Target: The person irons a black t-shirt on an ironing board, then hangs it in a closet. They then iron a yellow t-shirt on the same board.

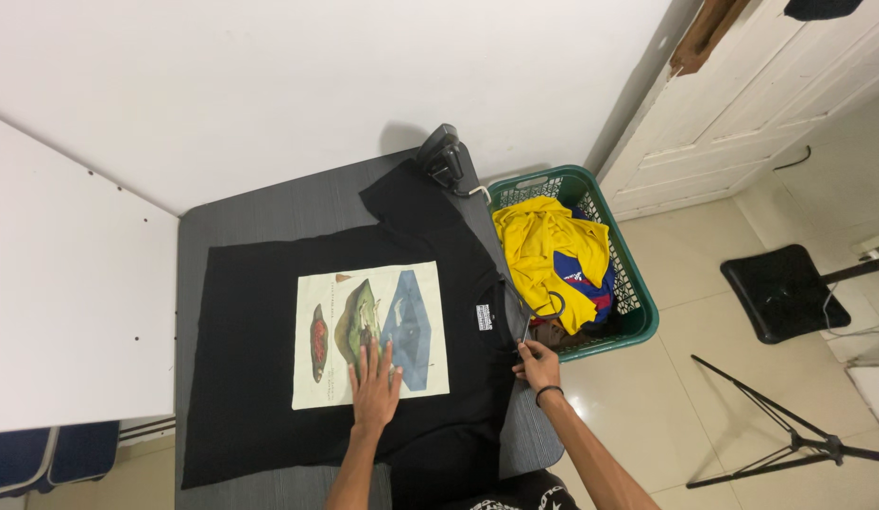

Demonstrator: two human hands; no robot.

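while the left hand (375,385) lies flat, fingers spread, palm down on the black t-shirt (260,378), the right hand (537,364) is closed in a pinch on the lower end of a hanger (543,312) at the shirt's collar. left hand sits on the lower edge of the pale printed panel (371,332), fingertips pointing away from the person. shirt is spread front-up on a grey table (298,203), collar toward the right hand, hem off past the left hand. small label (484,316) inside the neck, between the two hands and closer to the right one. hanger's hook curves up just above the right hand, over the table edge; can't tell how much of it is inside the shirt. dark band on the right wrist. beyond the right hand, on the tiled floor: green laundry basket (638,293) holding a yellow garment (543,250) with blue and red fabric under it. black iron (441,156) at the far table corner, well apart from both hands. black stool (784,291) and a tripod leg (779,425) further right of the right hand.
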